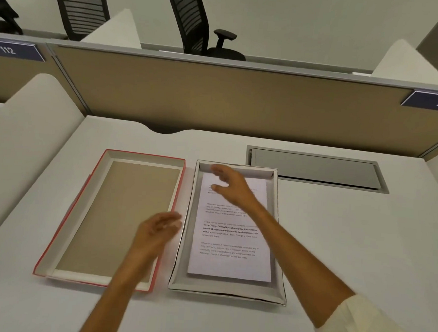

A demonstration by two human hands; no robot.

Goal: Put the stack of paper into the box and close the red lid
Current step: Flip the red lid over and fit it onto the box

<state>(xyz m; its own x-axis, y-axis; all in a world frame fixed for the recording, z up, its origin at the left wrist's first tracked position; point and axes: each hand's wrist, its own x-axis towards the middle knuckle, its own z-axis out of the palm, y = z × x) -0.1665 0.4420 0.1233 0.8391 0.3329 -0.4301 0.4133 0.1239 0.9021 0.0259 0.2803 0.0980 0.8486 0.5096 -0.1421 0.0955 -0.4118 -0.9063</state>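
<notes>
The stack of printed paper [229, 246] lies flat inside the shallow white box [276, 295] at the middle of the desk. The red lid [65, 223] rests upside down on the desk just left of the box, its brown inner face up. My right hand [230, 185] hovers over the far end of the paper with fingers spread, holding nothing. Over the lid's right edge, close to the box's left wall, my left hand [157, 228] is blurred, fingers apart and empty.
A grey cable hatch [315, 169] is set into the desk behind the box on the right. A tan partition [217, 99] closes the far side, with curved white dividers at left and right. Black office chairs stand beyond it.
</notes>
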